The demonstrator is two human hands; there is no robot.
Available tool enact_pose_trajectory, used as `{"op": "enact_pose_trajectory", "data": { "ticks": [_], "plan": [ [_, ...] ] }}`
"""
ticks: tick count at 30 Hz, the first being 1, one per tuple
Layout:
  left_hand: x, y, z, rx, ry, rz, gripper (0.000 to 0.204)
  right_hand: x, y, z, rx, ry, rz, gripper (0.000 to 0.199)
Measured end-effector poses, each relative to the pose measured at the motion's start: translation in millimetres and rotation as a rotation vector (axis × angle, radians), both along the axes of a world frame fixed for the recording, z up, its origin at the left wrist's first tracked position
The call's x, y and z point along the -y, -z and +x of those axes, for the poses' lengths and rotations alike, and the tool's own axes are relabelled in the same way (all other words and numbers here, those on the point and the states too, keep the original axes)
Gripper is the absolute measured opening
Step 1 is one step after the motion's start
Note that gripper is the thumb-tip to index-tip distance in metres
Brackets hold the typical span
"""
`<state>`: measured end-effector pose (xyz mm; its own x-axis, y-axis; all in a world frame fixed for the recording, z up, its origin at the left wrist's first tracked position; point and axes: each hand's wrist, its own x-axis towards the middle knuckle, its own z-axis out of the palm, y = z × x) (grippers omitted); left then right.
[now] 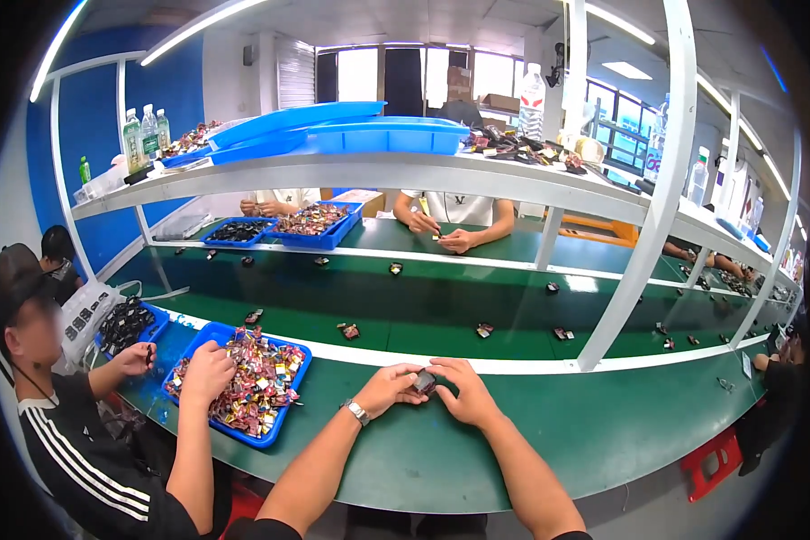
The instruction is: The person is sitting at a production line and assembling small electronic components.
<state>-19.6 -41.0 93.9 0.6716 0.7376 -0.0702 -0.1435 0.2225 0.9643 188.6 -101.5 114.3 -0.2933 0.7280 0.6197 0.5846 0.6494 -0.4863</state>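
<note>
Over the green bench top (549, 432), my left hand (389, 392), with a metal-band watch at the wrist, is closed on a small dark piece with a grey face (425, 382). My right hand (466, 394) closes on the same piece from the other side, its fingers at the upper edge and its thumb below. The piece's underside is hidden by my fingers. Left of my forearms stands a blue tray (299, 396) heaped with small red, yellow and black parts (254, 382); a co-worker's hand (207, 373) reaches over it.
Beyond a white rail (504, 366), a dark green conveyor belt (423, 310) carries scattered small parts. A white upright post (634, 207) and an overhead shelf (477, 171) stand ahead. A co-worker (72, 441) sits close on my left; another person's hands (441, 236) work across the belt.
</note>
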Motion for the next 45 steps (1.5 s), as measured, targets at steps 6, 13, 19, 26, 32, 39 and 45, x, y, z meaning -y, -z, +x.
{"op": "enact_pose_trajectory", "data": {
  "ticks": [6,13,19,26,32,39,45],
  "plan": [
    [7.3,-0.4,3.7,0.058,-0.045,-0.023,0.040,0.3,-1.4,-5.7,0.109,-0.007,0.042,0.032],
    [4.6,-0.8,5.1,-0.033,0.017,0.088,0.038,-0.3,2.0,-5.7,0.068,0.035,0.008,0.016],
    [9.3,-4.4,8.8,-0.027,-0.009,0.066,0.032,-0.1,5.0,-5.5,0.054,0.070,0.030,0.010],
    [9.6,0.7,8.7,0.073,0.028,0.068,0.036,0.6,5.3,-7.5,0.001,0.114,-0.035,0.009],
    [8.3,2.7,10.0,0.041,0.032,0.087,0.036,0.3,7.0,-5.2,-0.027,0.091,-0.155,0.008],
    [10.0,-0.2,8.7,0.000,0.032,0.050,0.034,-2.0,7.9,4.3,-0.083,-0.081,-0.290,0.011],
    [7.7,4.9,9.2,0.082,0.028,0.048,0.034,-2.7,10.8,-1.2,-0.137,0.002,-0.222,0.011]
  ]
}}
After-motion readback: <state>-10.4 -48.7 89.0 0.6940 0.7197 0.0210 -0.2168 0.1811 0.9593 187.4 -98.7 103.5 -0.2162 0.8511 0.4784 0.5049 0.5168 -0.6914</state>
